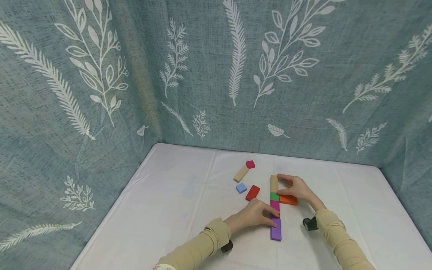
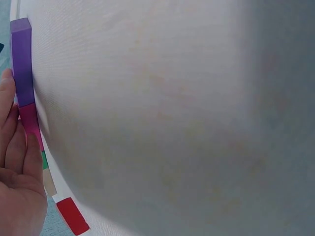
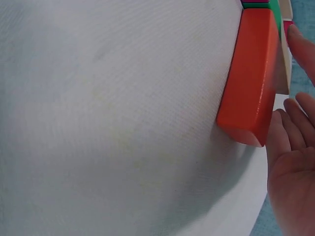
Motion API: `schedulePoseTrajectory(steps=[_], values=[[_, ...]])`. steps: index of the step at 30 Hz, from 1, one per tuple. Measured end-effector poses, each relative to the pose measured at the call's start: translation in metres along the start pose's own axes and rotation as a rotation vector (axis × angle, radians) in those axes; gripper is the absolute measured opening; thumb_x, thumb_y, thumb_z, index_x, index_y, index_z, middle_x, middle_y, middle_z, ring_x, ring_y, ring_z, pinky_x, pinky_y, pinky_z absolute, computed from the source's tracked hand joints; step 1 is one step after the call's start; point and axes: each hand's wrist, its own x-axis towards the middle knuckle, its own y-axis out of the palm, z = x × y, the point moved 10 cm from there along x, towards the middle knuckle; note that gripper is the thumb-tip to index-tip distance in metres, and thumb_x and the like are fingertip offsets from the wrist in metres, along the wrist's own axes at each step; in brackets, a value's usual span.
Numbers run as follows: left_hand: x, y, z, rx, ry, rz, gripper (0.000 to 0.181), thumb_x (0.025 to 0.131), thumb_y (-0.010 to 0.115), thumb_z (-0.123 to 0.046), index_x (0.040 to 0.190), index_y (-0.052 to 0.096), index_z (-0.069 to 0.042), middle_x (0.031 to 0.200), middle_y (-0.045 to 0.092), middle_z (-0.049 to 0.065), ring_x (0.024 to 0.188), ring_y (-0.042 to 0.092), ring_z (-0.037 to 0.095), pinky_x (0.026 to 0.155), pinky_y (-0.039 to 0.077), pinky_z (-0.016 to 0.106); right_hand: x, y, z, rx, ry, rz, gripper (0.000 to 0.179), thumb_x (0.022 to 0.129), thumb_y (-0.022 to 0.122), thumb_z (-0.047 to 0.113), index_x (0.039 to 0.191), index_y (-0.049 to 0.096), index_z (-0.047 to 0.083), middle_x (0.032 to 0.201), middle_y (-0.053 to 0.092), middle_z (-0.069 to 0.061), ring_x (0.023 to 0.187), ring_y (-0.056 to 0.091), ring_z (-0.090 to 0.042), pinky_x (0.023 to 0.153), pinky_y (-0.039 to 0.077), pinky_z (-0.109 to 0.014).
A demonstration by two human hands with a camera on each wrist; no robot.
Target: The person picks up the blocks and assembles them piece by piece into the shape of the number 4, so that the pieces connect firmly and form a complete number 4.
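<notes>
A straight row of blocks lies on the white cloth: a natural wooden block [image 1: 274,183] at the far end, then a green block [image 1: 275,197], a magenta block [image 1: 275,205] and a purple block [image 1: 276,233] nearest. An orange block [image 3: 247,73] joins the row's right side at the green one. My left hand [image 1: 252,215] reaches in from the left, fingertips over the magenta block and thumb at the purple one. My right hand [image 1: 297,188] arches above the orange block, thumb by the green block and fingertips beside the wooden block's far end.
Left of the row lie a red block [image 1: 252,192], a small blue block [image 1: 241,188], another wooden block [image 1: 241,174] and a small crimson block [image 1: 250,164]. Dark wrist cameras hang below both sleeves. A patterned teal curtain [image 1: 216,75] hangs behind the table.
</notes>
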Motion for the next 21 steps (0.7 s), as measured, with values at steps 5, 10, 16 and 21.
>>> schedulePoseTrajectory(steps=[5,10,16,21], values=[[-0.001,0.002,0.002,-0.017,-0.02,0.01,0.03,0.079,0.077,-0.028,0.107,0.073,-0.019,0.106,0.072,-0.009,0.103,0.063,-0.003,0.086,0.043,0.007,-0.001,-0.004,0.0,-0.03,0.016,-0.021,0.071,0.082,0.074,0.025,0.139,0.042,-0.003,0.143,0.043,-0.026,0.132,0.041,-0.041,0.103,0.04,-0.047],[-0.001,0.001,0.001,-0.022,-0.025,0.011,0.03,0.079,0.077,-0.027,0.108,0.073,-0.019,0.107,0.072,-0.008,0.104,0.063,-0.002,0.086,0.043,0.008,-0.003,-0.009,0.002,-0.034,0.03,-0.04,0.069,0.083,0.074,0.026,0.14,0.044,0.0,0.143,0.043,-0.025,0.13,0.044,-0.041,0.102,0.041,-0.046],[-0.003,-0.001,-0.003,-0.007,0.009,-0.004,0.03,0.079,0.077,-0.026,0.107,0.074,-0.017,0.106,0.073,-0.007,0.101,0.064,-0.002,0.084,0.044,0.006,-0.006,-0.014,0.009,-0.022,0.001,-0.061,0.067,0.084,0.072,0.028,0.139,0.045,0.0,0.142,0.044,-0.025,0.129,0.045,-0.041,0.101,0.041,-0.046],[-0.002,-0.002,-0.004,-0.001,0.019,-0.006,0.03,0.079,0.077,-0.026,0.107,0.074,-0.017,0.105,0.073,-0.007,0.101,0.064,-0.002,0.083,0.044,0.006,-0.01,-0.02,0.016,0.005,-0.03,-0.09,0.065,0.085,0.071,0.028,0.137,0.046,-0.002,0.14,0.047,-0.025,0.128,0.047,-0.04,0.101,0.041,-0.046]])
